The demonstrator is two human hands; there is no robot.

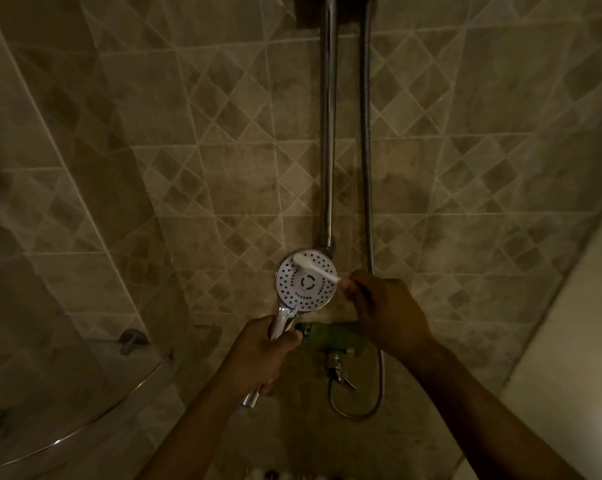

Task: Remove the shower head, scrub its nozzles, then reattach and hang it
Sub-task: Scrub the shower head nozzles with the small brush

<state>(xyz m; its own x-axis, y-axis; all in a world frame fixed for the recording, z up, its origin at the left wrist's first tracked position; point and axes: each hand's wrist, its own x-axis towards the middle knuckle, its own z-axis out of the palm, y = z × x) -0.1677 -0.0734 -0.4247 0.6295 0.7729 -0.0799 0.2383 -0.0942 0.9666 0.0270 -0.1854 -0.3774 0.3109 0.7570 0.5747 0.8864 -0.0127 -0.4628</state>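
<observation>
As it looks rigid, light, slick chrome, head (pixel 306 279) held before the wall, face up | left hand (pixel 258 351) wraps handle, best hold | right hand (pixel 386 306) pinches brush (pixel 315 268), bristles probably touching nozzles | hose (pixel 368 168) beyond.

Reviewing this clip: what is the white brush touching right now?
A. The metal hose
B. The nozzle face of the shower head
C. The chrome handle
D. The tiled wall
B: the white brush, pinched by the right hand, lies across the shower head's nozzle face, while the left hand holds the chrome handle.
</observation>
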